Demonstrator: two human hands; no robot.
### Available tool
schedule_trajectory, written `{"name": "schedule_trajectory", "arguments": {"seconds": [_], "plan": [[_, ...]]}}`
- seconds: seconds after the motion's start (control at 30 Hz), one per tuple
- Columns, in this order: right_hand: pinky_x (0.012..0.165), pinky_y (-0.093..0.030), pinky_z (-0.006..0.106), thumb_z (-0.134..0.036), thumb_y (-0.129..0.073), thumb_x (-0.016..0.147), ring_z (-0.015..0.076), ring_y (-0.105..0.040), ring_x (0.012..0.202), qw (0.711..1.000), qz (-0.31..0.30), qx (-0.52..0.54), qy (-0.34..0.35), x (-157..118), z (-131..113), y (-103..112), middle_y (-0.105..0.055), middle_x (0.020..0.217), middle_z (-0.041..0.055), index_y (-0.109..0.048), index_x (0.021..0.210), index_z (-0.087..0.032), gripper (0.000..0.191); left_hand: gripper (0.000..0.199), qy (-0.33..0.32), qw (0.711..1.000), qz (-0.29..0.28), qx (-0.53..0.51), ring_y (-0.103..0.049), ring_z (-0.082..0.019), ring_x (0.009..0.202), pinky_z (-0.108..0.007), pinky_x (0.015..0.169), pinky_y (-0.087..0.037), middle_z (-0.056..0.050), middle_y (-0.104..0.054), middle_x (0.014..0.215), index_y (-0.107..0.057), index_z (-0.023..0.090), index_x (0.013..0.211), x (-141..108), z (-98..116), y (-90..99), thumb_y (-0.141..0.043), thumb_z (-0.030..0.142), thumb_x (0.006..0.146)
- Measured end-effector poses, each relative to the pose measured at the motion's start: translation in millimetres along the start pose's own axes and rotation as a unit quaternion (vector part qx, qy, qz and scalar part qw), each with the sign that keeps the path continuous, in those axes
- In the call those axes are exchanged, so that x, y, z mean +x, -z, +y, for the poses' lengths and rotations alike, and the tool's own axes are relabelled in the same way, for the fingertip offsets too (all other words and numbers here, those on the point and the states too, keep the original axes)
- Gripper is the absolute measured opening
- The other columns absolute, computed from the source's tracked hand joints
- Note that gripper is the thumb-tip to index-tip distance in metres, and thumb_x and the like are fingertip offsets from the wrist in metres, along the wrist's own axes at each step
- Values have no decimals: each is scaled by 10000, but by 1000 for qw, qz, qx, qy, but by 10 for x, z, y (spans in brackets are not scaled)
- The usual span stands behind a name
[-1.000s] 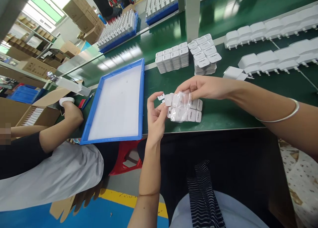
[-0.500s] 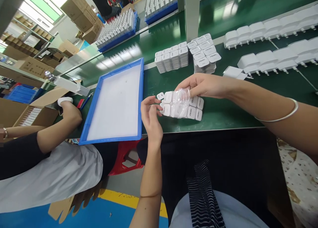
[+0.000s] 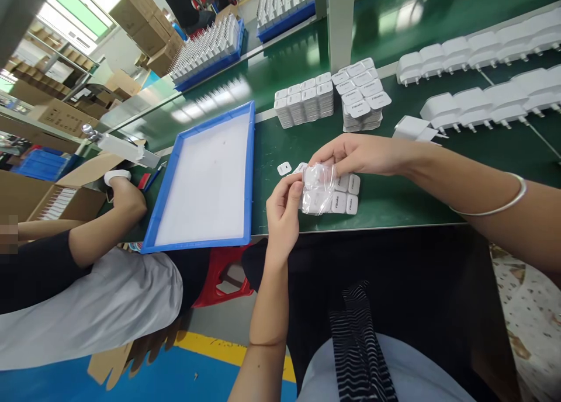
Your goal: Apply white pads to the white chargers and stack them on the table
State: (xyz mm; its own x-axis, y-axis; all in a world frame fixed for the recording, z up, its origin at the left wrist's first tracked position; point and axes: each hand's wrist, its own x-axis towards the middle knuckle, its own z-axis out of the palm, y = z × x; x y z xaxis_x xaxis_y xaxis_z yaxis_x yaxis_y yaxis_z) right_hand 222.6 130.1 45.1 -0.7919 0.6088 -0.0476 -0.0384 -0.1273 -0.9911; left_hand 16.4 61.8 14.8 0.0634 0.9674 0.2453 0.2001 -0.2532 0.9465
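A clear, shiny plastic film (image 3: 319,198) is stretched between my two hands over a group of small white printed cards (image 3: 345,202). My left hand (image 3: 284,210) pinches its left edge with thumb and forefinger. From above, my right hand (image 3: 357,153) grips its upper right edge, the fingertips partly hidden. Whether anything lies inside the film cannot be made out. One loose white card (image 3: 284,168) with a small dark slot lies just beyond my left hand. Behind my right hand stand two stacks of similar cards, a neat one (image 3: 304,103) and an uneven one (image 3: 362,98).
A blue-rimmed tray (image 3: 253,174) with a white bottom lies to the left. Rows of white plug adapters (image 3: 477,107) line the right side of the green bench (image 3: 394,200). A co-worker's arm (image 3: 109,215) rests at far left, by an open carton (image 3: 83,203).
My left hand has moved right and closed on the film's edge; before, its fingers were spread at the cards' left end. My right hand stays nearly in place, still gripping the film.
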Motion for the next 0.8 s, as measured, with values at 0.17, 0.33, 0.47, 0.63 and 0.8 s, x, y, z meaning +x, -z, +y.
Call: {"name": "schedule_trajectory", "arguments": {"seconds": [0.17,0.33,0.47,0.63,0.8], "plan": [[583,-517,189,-128,-657,835,100,-649,608,1000,4,-14,-22,-6,-17,-14,-725,723,-5,-745,973,-144,164,330,-39,998,-8,58,-592,-142,775,-239,686,-457,-23,-684,826,-753,219,1006,18,2,30,-567,491,984],[561,-508,182,-140,-681,840,111,-669,636,999,9,-15,-30,7,-8,-10,-730,732,-2,-752,996,-150,171,313,-48,991,36,119,-536,-113,659,-237,629,-420,-4,-649,767,-704,222,1112,27,-59,29,-500,443,1024],[529,-493,190,-152,-720,829,109,-647,599,999,16,-14,-33,17,7,-5,-722,718,1,-768,986,-160,164,299,-15,990,66,123,-582,-129,702,-240,645,-439,-26,-673,813,-691,202,1145,65,-113,24,-532,415,1008],[534,-491,185,-116,-683,819,97,-628,576,999,24,-12,-21,16,33,0,-719,703,-9,-770,944,-162,159,301,63,996,62,19,-546,-122,697,-218,620,-426,-17,-628,776,-690,177,908,105,-90,17,-629,470,943],[544,-486,192,-100,-647,820,103,-637,590,1000,17,-18,-12,21,46,-3,-724,710,-13,-769,965,-170,202,397,99,992,29,-65,-451,-101,615,-207,541,-365,0,-544,709,-639,180,803,99,-70,-18,-616,555,933]]}}
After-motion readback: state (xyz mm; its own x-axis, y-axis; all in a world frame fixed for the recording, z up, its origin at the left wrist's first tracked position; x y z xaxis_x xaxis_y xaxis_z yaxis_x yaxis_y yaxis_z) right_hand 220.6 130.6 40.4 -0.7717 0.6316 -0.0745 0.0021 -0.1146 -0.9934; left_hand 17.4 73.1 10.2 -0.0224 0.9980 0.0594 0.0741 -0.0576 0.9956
